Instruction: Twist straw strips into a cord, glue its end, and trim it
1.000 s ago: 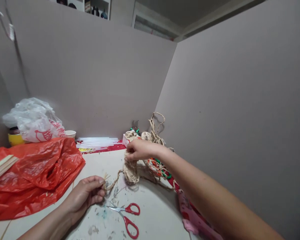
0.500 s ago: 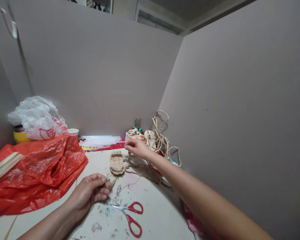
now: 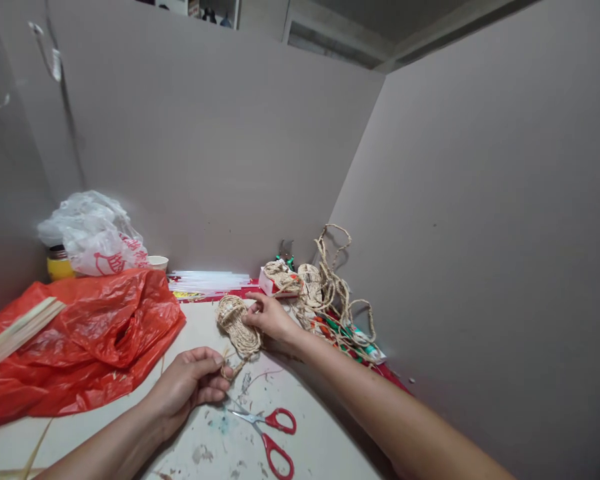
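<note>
We judge the step in hand to be positioning the braided bundle (image 3: 241, 330), which lies on the table (image 3: 203, 427) ahead of our left hand (image 3: 196, 381) and beside our right hand (image 3: 274, 320). The hands are apart: the left pinches the rope tail (image 3: 239, 367); the right meets the bundle's edge, grip unclear. The next move calls for a secure right-hand hold.
</note>
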Available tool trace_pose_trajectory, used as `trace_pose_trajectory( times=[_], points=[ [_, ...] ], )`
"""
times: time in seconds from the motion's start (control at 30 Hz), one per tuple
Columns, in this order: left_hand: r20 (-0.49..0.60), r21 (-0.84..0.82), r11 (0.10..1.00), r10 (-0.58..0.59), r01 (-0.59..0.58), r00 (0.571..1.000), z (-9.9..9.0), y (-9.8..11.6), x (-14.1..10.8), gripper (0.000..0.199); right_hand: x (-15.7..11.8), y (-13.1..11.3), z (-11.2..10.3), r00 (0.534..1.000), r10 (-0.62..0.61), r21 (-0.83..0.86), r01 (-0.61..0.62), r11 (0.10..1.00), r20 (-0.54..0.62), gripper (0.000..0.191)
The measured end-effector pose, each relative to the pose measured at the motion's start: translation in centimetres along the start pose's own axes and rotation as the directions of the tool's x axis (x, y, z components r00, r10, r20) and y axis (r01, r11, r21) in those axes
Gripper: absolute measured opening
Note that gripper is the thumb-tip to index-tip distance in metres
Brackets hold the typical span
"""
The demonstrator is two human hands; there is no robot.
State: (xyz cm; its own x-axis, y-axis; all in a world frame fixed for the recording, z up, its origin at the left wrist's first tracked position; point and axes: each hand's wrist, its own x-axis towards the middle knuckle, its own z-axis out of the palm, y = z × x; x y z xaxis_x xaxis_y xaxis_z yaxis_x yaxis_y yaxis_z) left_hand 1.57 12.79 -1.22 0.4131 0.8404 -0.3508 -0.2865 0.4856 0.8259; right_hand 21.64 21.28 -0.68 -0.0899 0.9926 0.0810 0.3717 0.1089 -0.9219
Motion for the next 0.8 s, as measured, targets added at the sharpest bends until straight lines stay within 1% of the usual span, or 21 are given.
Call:
trace_pose_trajectory(
  times=[0.1, 0.13, 0.23, 0.47, 0.6, 0.8],
  points=[
    [0.003, 0.000, 1.000, 0.004, -0.004, 1.000, -0.1, -0.1, 0.1, 0.018, -0.3, -0.7, -0.5, 0.999, -0.033, 0.155, 0.034, 0.987, -0.008, 0.032],
    [0.005, 0.000, 1.000, 0.007, -0.007, 1.000, -0.1, -0.1, 0.2, 0.019, -0.5, -0.8, -0.8, 0.999, -0.042, 0.198, 0.045, 0.979, -0.022, 0.028],
    [0.004, -0.006, 1.000, 0.012, -0.012, 1.000, -0.2, -0.2, 0.4, 0.020, -0.7, -1.2, -1.4, 0.995, -0.044, 0.295, 0.068, 0.953, -0.086, 0.030],
    [-0.015, -0.017, 1.000, 0.016, -0.016, 1.000, 0.2, -0.1, 0.1, 0.021, -0.2, -0.9, -1.8, 0.978, 0.016, 0.440, 0.078, 0.895, -0.207, 0.039],
    [-0.026, -0.012, 1.000, 0.015, -0.016, 1.000, 0.4, 0.0, -0.1, 0.021, 0.5, -0.3, -2.1, 0.969, 0.038, 0.478, 0.086, 0.874, -0.244, 0.037],
    [-0.023, 0.001, 1.000, 0.010, -0.010, 1.000, 0.4, 0.0, 0.0, 0.020, 1.4, 0.6, -3.0, 0.953, 0.054, 0.508, 0.111, 0.854, -0.299, 0.034]
  ],
)
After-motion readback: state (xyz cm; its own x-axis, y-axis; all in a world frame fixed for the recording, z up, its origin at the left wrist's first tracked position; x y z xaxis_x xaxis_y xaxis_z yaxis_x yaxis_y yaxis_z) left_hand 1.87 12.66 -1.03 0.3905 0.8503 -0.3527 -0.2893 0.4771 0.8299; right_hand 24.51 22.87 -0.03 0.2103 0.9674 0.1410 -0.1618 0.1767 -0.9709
